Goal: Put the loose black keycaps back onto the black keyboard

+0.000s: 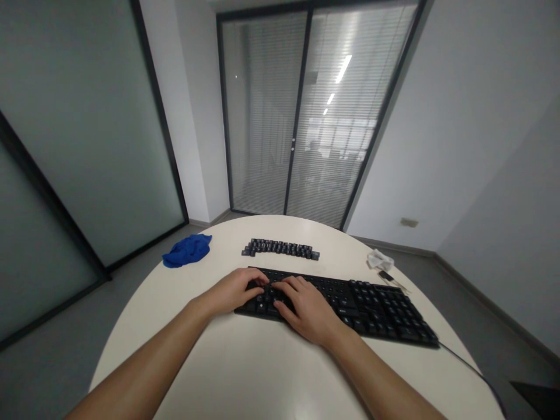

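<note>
A black keyboard (387,312) lies at a slant across the round table, with raised keycaps on its right part. Much of its left and middle part looks flatter, as if bare of caps. Over its left end is my left hand (238,290), fingers curled, the thumb slightly apart from the fingertips. My right hand (308,309) rests over the left-middle keys, its fingers reaching left and its thumb spread away. Both hands' fingertips nearly meet at the same spot on the keyboard. Beyond it, loose black keycaps (282,248) stand in neat rows.
A crumpled blue cloth (187,251) lies at the table's left edge. Toward the right edge are a white crumpled tissue or bag (380,259) and a small brush-like tool (387,276). The keyboard's cable (464,360) runs off the pale table (245,373) at right.
</note>
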Demonstrator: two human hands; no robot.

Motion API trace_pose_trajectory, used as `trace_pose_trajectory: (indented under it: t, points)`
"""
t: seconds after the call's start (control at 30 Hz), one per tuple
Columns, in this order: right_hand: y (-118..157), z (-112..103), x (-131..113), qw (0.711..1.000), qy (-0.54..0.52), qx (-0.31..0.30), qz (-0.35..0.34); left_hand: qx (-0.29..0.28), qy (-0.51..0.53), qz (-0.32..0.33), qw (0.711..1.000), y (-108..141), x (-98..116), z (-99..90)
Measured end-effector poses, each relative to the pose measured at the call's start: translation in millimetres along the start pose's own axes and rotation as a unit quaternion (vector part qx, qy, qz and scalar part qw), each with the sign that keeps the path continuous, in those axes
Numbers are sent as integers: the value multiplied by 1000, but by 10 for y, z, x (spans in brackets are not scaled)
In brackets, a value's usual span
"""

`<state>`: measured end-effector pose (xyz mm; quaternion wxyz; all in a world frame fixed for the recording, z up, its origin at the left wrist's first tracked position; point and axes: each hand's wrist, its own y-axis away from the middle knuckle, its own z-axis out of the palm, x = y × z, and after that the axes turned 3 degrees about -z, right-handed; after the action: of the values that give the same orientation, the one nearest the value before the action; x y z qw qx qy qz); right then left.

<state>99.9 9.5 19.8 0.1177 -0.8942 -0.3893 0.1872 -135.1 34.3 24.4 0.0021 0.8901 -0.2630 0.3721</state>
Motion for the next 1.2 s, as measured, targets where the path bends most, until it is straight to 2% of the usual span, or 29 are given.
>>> trace_pose_trajectory:
  t: [0.2,0.47,0.63,0.9,1.2]
  points:
    - [1,-16,-13,1000,10,-15,-5,7,-83,13,996,10,69,-5]
    - [4,-28,-18,1000,9,-15,-7,11,-20,-1,1000,14,49,8]
    - [4,-37,-21,1000,8,-16,-9,23,-27,-8,999,15,81,15]
    - [18,-32,-15,1000,5,-14,-10,40,-53,21,998,29,81,40]
    - [16,-21,-19,1000,1,-19,-6,8,3,14,1000,7,-7,36]
